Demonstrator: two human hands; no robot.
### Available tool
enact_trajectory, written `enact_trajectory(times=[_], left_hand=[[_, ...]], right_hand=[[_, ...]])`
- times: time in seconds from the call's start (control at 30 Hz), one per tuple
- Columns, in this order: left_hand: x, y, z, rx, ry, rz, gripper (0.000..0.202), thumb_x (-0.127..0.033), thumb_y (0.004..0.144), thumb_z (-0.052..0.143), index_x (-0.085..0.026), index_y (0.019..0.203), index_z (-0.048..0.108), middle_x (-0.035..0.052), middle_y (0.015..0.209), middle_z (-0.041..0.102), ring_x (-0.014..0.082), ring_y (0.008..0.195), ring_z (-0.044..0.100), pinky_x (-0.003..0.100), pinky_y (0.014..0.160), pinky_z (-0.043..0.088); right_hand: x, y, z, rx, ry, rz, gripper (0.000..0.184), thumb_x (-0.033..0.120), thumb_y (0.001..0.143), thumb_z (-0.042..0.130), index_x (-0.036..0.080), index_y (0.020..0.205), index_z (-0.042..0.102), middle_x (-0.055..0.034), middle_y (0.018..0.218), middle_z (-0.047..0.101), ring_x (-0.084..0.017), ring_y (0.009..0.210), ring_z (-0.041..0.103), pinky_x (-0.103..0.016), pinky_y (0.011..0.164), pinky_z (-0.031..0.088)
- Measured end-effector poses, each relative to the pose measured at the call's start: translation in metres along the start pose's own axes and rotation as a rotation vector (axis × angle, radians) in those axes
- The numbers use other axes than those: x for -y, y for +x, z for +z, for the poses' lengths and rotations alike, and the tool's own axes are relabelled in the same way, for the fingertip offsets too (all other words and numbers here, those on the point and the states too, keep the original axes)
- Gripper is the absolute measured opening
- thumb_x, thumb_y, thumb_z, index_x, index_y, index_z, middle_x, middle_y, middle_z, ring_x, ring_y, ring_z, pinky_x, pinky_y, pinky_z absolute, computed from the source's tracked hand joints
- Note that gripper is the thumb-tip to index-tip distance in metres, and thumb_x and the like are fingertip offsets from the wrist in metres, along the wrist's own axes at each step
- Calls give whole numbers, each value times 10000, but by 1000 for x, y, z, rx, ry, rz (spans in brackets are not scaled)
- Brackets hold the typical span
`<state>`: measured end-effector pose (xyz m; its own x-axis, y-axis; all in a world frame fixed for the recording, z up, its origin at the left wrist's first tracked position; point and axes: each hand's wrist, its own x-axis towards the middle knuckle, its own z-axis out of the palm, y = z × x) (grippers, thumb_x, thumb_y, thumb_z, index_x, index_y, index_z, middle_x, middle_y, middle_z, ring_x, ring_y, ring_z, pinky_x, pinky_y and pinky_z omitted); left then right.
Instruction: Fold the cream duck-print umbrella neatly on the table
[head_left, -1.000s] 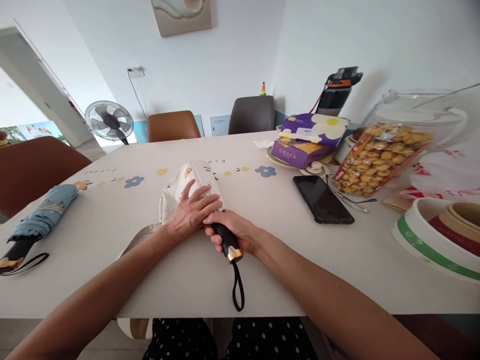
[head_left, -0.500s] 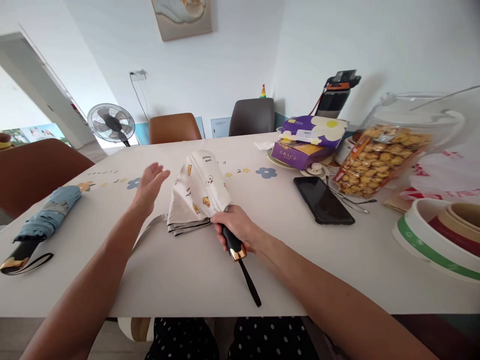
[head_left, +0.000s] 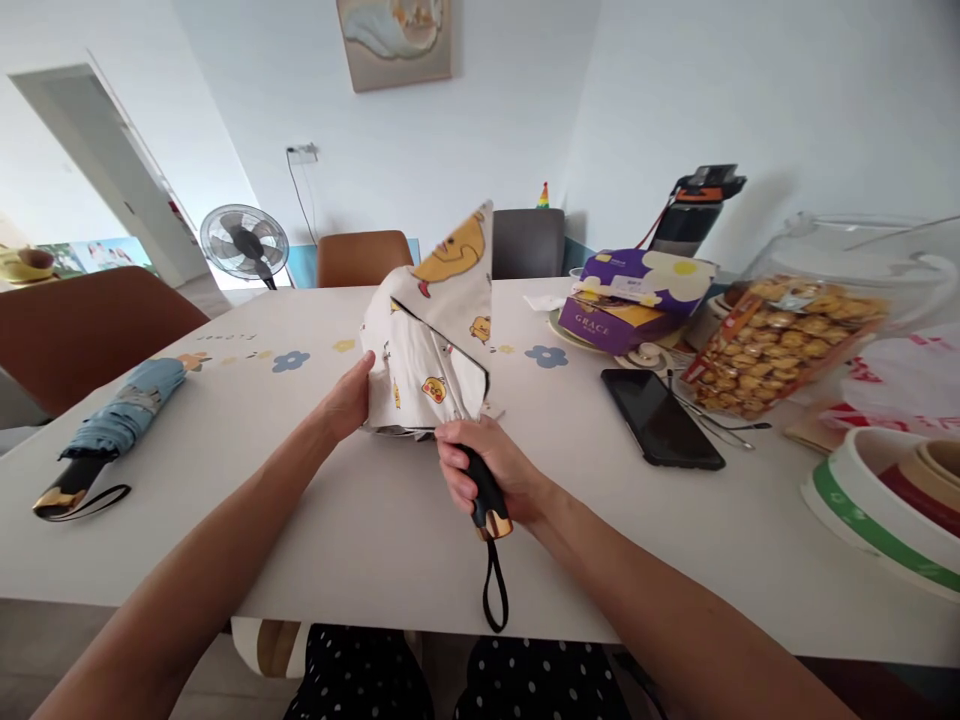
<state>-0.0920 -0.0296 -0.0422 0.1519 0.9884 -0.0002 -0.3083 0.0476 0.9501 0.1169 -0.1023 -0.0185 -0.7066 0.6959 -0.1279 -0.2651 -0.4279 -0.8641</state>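
Observation:
A cream folding umbrella [head_left: 431, 330] printed with yellow cartoon ducks stands tilted upright above the white table [head_left: 375, 520]. My right hand [head_left: 487, 465] is wrapped round its black, gold-tipped handle, whose wrist loop hangs down over the table's near edge. My left hand [head_left: 346, 400] presses against the loose fabric at the umbrella's left side; its fingers are mostly hidden behind the cloth.
A folded blue umbrella [head_left: 112, 425] lies at the left of the table. A black phone [head_left: 660, 417], a purple box [head_left: 630, 300], a clear jar of snacks [head_left: 795, 320] and stacked bowls [head_left: 885, 490] crowd the right. Chairs and a fan [head_left: 245, 243] stand beyond.
My right hand has raised the duck umbrella from lying flat to standing nearly upright. My left hand lifted off it, swung out left, then came back to the fabric.

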Motion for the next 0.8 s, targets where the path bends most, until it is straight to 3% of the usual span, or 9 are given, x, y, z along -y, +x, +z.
enact_trajectory(times=[0.17, 0.27, 0.37, 0.47, 0.53, 0.67, 0.8], left_hand=[[-1, 3, -4, -60, 55, -78, 637, -606, 776, 451, -148, 1215, 501, 128, 1146, 607, 277, 1051, 568, 403, 907, 446], [1, 2, 3, -4, 87, -89, 731, -700, 758, 357, -127, 1181, 525, 145, 1113, 620, 296, 1050, 567, 426, 898, 452], [3, 0, 7, 53, 100, -32, 816, -763, 737, 244, -153, 1214, 503, 130, 1099, 627, 302, 1062, 559, 447, 898, 449], [-3, -5, 10, 21, 93, 50, 787, -747, 756, 232, -172, 1229, 487, 109, 1073, 638, 296, 1051, 566, 456, 881, 462], [-14, -9, 13, -31, 59, 45, 655, -656, 786, 362, -155, 1173, 527, 109, 1023, 654, 292, 1007, 588, 442, 848, 488], [-48, -20, 21, -164, -17, 91, 304, -282, 722, 614, -133, 987, 601, 75, 897, 673, 235, 832, 639, 345, 728, 542], [-70, -32, 17, -284, 33, 116, 144, -199, 648, 669, -146, 768, 609, 10, 668, 624, 127, 547, 583, 226, 504, 506]], right_hand=[[9, 1, -12, 114, 179, -1, 336, 265, 813, 452, 186, 502, 354, 73, 350, 329, -50, 279, 292, -169, 306, 351], [15, -3, -12, 159, 200, -11, 320, 267, 804, 456, 195, 513, 344, 81, 358, 304, -53, 274, 262, -171, 280, 332], [17, -8, -8, 211, 164, 10, 322, 278, 804, 443, 196, 505, 353, 77, 335, 314, -58, 259, 262, -174, 269, 323], [15, -12, -2, 213, 83, 24, 349, 299, 817, 420, 187, 490, 380, 56, 315, 363, -62, 257, 315, -177, 295, 340], [11, -13, 1, 131, 24, -61, 348, 304, 825, 429, 174, 503, 418, 39, 336, 412, -74, 285, 377, -193, 333, 375], [3, -9, 6, -84, -60, -263, 316, 291, 813, 488, 157, 528, 466, 31, 382, 447, -102, 350, 466, -226, 396, 417], [-6, -2, 6, -53, 118, -131, 313, 327, 801, 499, 163, 541, 446, 42, 415, 426, -91, 361, 437, -240, 403, 422]])
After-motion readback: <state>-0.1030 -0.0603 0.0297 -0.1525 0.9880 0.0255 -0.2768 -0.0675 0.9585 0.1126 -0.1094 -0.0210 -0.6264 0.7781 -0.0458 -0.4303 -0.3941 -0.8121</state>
